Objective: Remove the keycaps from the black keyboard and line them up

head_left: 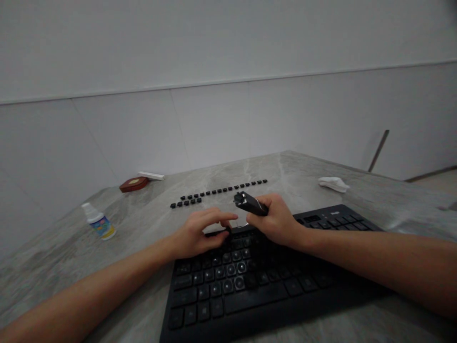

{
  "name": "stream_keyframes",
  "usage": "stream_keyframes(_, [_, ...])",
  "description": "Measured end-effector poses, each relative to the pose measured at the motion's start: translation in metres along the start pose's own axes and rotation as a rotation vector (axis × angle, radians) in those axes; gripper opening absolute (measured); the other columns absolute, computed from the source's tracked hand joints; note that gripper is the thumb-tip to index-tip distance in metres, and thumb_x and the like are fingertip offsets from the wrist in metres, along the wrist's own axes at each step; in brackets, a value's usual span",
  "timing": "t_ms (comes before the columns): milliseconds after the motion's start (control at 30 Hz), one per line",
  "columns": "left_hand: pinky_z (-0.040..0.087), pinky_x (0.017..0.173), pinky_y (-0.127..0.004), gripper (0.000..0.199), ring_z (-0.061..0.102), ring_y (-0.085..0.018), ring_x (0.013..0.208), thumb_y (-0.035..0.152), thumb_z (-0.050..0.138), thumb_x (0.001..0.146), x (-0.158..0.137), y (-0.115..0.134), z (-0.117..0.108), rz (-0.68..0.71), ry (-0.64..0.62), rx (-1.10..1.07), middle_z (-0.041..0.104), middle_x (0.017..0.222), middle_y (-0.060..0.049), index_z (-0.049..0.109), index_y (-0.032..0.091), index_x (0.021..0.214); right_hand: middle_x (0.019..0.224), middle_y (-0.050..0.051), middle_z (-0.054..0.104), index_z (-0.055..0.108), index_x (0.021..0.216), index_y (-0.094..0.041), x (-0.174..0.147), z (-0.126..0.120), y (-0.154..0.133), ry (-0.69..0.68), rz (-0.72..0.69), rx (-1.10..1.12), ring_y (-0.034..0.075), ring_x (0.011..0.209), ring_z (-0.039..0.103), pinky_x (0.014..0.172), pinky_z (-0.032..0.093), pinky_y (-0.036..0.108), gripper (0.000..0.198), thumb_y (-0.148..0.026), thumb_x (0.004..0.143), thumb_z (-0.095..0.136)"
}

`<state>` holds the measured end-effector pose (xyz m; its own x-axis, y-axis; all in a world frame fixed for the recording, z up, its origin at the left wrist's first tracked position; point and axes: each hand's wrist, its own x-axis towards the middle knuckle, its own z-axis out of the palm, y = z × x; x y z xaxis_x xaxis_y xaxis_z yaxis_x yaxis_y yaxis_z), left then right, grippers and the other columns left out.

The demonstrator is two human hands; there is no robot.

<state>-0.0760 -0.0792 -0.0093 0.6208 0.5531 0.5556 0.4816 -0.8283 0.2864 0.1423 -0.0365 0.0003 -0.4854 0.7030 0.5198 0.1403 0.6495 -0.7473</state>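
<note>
A black keyboard [257, 297] lies at an angle on the table below my hands. Several keys in its left and middle part show pale round centres. My left hand [202, 233] is closed over the keyboard's back edge, thumb and fingers pinching a small black keycap [227, 230]. My right hand [276, 219] grips a black keycap puller [250, 204], its blocky end pointing up and left. Thin metal wire shows beneath it, close to my left fingertips. Beyond my hands, small black keycaps [219, 190] stand in a long row, with a shorter row [186, 203] at the left.
At the left stands a tilted-looking white spray bottle [101, 222] with a colourful label. Behind it lie a reddish-brown case [134, 184] and a white strip [151, 176]. A crumpled white cloth or tissue [333, 184] rests at the right. A pale wall [214, 124] closes off the back.
</note>
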Motion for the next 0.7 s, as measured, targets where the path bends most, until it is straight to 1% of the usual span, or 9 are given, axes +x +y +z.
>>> stream_keyframes(100, [0.052, 0.076, -0.03, 0.013, 0.062, -0.015, 0.083, 0.016, 0.058, 0.089, -0.001, -0.016, -0.006, -0.04, 0.083, 0.084, 0.069, 0.087, -0.004, 0.068, 0.02, 0.096, 0.049, -0.006, 0.023, 0.028, 0.047, -0.021, 0.0, -0.001, 0.0, 0.0, 0.021, -0.007, 0.006, 0.045, 0.022, 0.041, 0.017, 0.022, 0.023, -0.021, 0.061, 0.046])
stream_keyframes(200, [0.05, 0.074, -0.032, 0.008, 0.061, -0.017, 0.08, 0.021, 0.062, 0.088, -0.008, -0.043, -0.014, -0.066, 0.166, 0.241, 0.07, 0.083, -0.004, 0.07, 0.019, 0.088, 0.049, -0.006, 0.023, 0.029, 0.047, -0.021, 0.0, 0.0, 0.0, -0.029, 0.018, -0.011, 0.006, 0.045, 0.022, 0.041, 0.017, 0.022, 0.022, -0.02, 0.061, 0.046])
stream_keyframes(233, [0.05, 0.075, -0.033, 0.008, 0.06, -0.017, 0.081, 0.022, 0.062, 0.088, -0.012, -0.052, -0.016, -0.063, 0.161, 0.28, 0.071, 0.084, -0.004, 0.069, 0.019, 0.088, 0.049, -0.006, 0.024, 0.029, 0.047, -0.021, 0.0, 0.0, 0.001, -0.034, 0.014, -0.018, 0.006, 0.045, 0.023, 0.042, 0.017, 0.022, 0.022, -0.02, 0.061, 0.046])
stream_keyframes(300, [0.049, 0.076, -0.034, 0.008, 0.059, -0.017, 0.08, 0.022, 0.061, 0.089, -0.019, -0.066, -0.019, -0.038, 0.106, 0.341, 0.072, 0.087, -0.003, 0.069, 0.02, 0.088, 0.049, -0.006, 0.024, 0.029, 0.047, -0.02, 0.0, 0.0, 0.003, -0.031, -0.002, -0.041, 0.006, 0.046, 0.024, 0.042, 0.018, 0.022, 0.022, -0.019, 0.061, 0.046])
stream_keyframes(367, [0.049, 0.075, -0.034, 0.008, 0.057, -0.017, 0.08, 0.023, 0.061, 0.089, -0.025, -0.075, -0.02, -0.05, 0.04, 0.37, 0.073, 0.088, -0.003, 0.069, 0.02, 0.088, 0.05, -0.006, 0.025, 0.029, 0.048, -0.02, 0.0, 0.0, 0.004, -0.031, -0.025, -0.066, 0.007, 0.047, 0.025, 0.043, 0.018, 0.022, 0.022, -0.019, 0.061, 0.046])
stream_keyframes(433, [0.049, 0.074, -0.034, 0.009, 0.056, -0.018, 0.081, 0.024, 0.061, 0.089, -0.029, -0.079, -0.02, -0.08, 0.008, 0.377, 0.073, 0.089, -0.003, 0.068, 0.02, 0.086, 0.05, -0.005, 0.025, 0.029, 0.048, -0.02, -0.001, 0.0, 0.005, -0.036, -0.045, -0.082, 0.007, 0.047, 0.026, 0.044, 0.018, 0.022, 0.023, -0.02, 0.062, 0.047])
stream_keyframes(567, [0.049, 0.076, -0.035, 0.011, 0.055, -0.019, 0.084, 0.025, 0.059, 0.09, -0.031, -0.082, -0.017, -0.118, 0.007, 0.41, 0.072, 0.089, -0.003, 0.068, 0.02, 0.085, 0.05, -0.005, 0.026, 0.029, 0.048, -0.02, -0.002, 0.001, 0.004, -0.04, -0.044, -0.089, 0.007, 0.047, 0.027, 0.044, 0.019, 0.022, 0.022, -0.02, 0.062, 0.047])
stream_keyframes(633, [0.048, 0.082, -0.038, 0.011, 0.055, -0.02, 0.088, 0.026, 0.059, 0.089, -0.03, -0.081, -0.017, -0.138, 0.011, 0.472, 0.071, 0.092, -0.004, 0.069, 0.021, 0.088, 0.05, -0.005, 0.026, 0.03, 0.048, -0.02, -0.001, 0.001, 0.004, -0.042, -0.039, -0.089, 0.007, 0.047, 0.026, 0.044, 0.019, 0.023, 0.022, -0.021, 0.061, 0.046])
stream_keyframes(700, [0.045, 0.091, -0.044, 0.012, 0.052, -0.024, 0.099, 0.028, 0.06, 0.088, -0.029, -0.08, -0.017, -0.179, 0.021, 0.573, 0.068, 0.104, -0.006, 0.07, 0.022, 0.09, 0.05, -0.005, 0.026, 0.03, 0.048, -0.02, -0.001, 0.001, 0.004, -0.046, -0.038, -0.091, 0.007, 0.047, 0.027, 0.044, 0.019, 0.023, 0.021, -0.021, 0.062, 0.046])
